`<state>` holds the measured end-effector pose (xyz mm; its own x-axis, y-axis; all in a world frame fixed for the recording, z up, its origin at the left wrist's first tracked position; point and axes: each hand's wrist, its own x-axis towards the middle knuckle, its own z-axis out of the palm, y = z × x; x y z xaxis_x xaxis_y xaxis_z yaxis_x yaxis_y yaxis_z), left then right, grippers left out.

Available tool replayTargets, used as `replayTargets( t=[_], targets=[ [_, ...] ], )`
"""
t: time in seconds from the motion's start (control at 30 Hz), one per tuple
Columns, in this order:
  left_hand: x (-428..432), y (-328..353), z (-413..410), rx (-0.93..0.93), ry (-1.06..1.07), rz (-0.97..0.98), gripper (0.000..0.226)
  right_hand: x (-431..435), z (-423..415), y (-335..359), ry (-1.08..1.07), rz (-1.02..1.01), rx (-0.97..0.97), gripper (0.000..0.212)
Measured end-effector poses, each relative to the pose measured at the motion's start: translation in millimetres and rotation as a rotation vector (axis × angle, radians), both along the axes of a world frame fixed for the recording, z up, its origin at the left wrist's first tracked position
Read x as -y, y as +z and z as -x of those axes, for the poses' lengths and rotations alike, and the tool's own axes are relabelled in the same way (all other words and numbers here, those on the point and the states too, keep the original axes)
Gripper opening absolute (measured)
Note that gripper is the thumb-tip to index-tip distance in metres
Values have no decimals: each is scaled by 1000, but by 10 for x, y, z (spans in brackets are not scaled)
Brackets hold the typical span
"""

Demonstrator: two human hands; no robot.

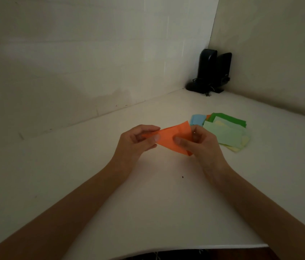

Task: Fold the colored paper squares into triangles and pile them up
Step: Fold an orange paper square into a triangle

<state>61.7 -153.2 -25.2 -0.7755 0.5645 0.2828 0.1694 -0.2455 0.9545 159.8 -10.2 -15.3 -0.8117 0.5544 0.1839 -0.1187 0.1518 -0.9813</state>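
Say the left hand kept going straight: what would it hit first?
The left hand pinches the orange paper; beyond, probably only the black speakers in the corner, though depth is unclear.

Head camera looks down (near) onto table (84, 166).

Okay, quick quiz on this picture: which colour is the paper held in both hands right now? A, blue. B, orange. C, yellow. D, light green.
B: the left hand and right hand both pinch the orange paper above the table, while the green, blue and yellow sheets lie in the pile to the right.
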Motion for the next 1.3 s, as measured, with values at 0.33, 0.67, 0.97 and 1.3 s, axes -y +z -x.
replayTargets(
  t=[0.33,0.67,0.97,1.3],
  targets=[
    [-7,10,-19,-23,84,9,16,-4,7,-28,-32,16,-29,12],
    [44,-51,-17,-803,398,880,25,-92,41,-134,-148,-467,265,9],
    [39,-50,11,-1077,416,1042,18,-25,55,-195,-140,-898,476,28],
    [193,-167,-134,-1232,68,913,52,133,33,-194,-229,-1022,545,66]
  ],
)
